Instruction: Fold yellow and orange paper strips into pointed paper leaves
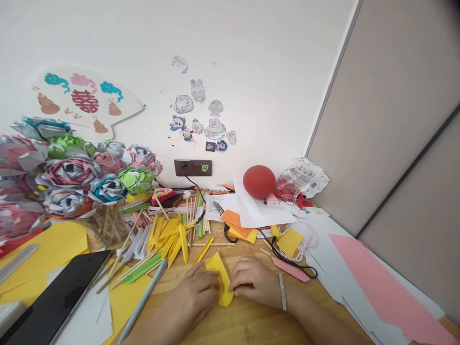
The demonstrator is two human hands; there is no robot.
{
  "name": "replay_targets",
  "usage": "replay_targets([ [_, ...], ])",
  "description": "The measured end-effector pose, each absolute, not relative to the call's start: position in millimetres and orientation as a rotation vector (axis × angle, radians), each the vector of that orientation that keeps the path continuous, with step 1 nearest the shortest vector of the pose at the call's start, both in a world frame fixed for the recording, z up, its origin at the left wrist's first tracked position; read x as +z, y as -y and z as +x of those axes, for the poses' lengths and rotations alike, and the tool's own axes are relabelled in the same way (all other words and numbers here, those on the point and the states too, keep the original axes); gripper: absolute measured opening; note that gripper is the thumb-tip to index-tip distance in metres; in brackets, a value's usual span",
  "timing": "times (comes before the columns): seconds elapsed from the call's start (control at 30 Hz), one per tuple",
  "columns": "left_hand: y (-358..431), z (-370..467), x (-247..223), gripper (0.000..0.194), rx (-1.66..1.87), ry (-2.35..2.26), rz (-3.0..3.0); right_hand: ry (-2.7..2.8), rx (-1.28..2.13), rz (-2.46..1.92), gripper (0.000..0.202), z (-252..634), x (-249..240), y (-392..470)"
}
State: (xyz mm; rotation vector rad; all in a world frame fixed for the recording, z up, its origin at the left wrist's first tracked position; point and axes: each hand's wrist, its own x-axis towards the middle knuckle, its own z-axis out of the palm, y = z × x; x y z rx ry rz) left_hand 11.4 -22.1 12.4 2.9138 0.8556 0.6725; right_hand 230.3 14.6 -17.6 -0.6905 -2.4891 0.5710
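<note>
A small piece of yellow paper [223, 277], longer than it is wide, lies at the front of the wooden table between my hands. My left hand [199, 293] is bent over its left edge, with the fingertips pressed on the paper. At the right edge, the curled fingers of my right hand [253, 280] pinch the paper near its lower corner. A bracelet [282, 291] circles my right wrist. Just beyond my hands lies a pile of folded yellow paper strips [172, 235], with one strip [203, 250] apart from it.
Paper flowers [72, 167] fill the left side, above a black tablet-like device [61, 292] and a grey pen [143, 299]. A red balloon [259, 182] rests at the back. Black scissors [230, 233], a pearl string [311, 239] and pink paper [381, 287] lie to the right.
</note>
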Motion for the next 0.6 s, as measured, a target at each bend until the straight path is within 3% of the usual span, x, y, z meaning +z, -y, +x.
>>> replay_targets([
  [0.17,18.4,8.4,12.8,0.015,0.603,-0.847,2.688,2.475,0.588,-0.671,0.013,232.2,-17.3,-16.7],
  [0.6,18.7,21.5,-1.2,0.014,0.685,-1.17,2.39,2.281,0.672,-0.903,0.006,217.5,-29.0,-17.1],
])
